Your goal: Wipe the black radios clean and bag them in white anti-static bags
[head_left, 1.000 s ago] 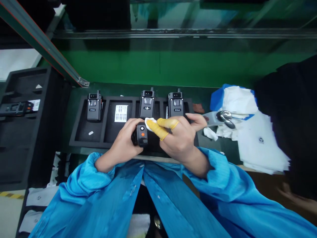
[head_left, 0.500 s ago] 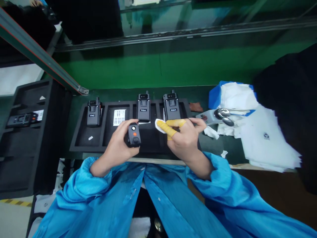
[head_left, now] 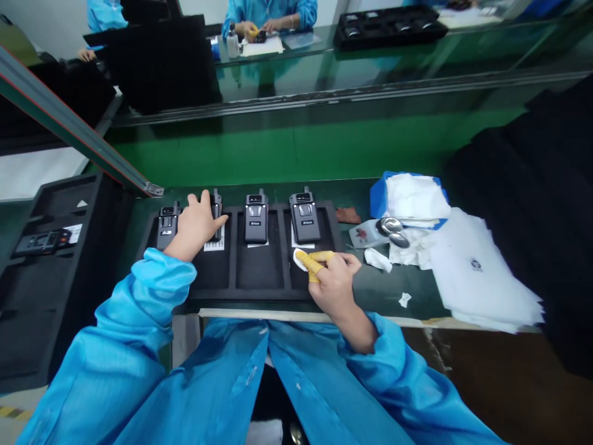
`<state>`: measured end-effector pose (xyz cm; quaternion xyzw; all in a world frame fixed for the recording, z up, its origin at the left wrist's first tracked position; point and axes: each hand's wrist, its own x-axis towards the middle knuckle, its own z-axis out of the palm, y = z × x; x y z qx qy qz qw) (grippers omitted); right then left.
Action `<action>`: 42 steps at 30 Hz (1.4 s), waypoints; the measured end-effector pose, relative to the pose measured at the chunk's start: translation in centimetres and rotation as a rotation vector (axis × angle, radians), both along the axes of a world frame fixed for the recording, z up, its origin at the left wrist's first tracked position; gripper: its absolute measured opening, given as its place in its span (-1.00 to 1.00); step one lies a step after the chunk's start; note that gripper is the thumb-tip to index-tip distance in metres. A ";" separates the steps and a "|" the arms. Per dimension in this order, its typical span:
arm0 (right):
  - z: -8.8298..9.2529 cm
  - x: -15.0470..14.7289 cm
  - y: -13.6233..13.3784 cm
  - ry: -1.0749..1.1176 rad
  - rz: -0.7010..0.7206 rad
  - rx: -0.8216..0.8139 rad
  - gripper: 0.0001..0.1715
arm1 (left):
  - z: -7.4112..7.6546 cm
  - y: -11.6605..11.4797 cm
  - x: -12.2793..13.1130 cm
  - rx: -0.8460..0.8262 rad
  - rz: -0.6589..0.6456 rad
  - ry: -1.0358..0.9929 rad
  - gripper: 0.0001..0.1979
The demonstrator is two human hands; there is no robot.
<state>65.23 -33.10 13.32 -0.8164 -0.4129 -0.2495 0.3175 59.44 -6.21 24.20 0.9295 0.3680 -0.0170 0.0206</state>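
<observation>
A black foam tray (head_left: 259, 278) lies in front of me with black handheld devices standing in its far slots. My left hand (head_left: 194, 224) reaches to the second slot from the left and is closed on a black device (head_left: 215, 210) there, over a white label. Beside it stand a device at the far left (head_left: 167, 226), one in the middle (head_left: 256, 217) and one at the right (head_left: 304, 215). My right hand (head_left: 331, 279) rests on the tray's near right part, its yellow-cotted fingers pinching a small white wipe (head_left: 299, 259).
A stack of white cloths (head_left: 482, 272) and a blue-edged pack (head_left: 407, 194) lie at the right, with a small metal-topped dispenser (head_left: 382, 230) beside them. A second black foam tray (head_left: 50, 247) sits at the left. Other people work at a far bench (head_left: 259, 28).
My left hand carried the black device from in front of me up to the tray's second slot. My right hand with the wipe drew back toward me. The view tilted up.
</observation>
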 end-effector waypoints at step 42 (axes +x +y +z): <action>7.9 -0.7 2.2 -0.287 0.163 -0.019 -0.63 | -3.2 -10.1 -5.3 -0.792 -0.560 -0.657 -0.38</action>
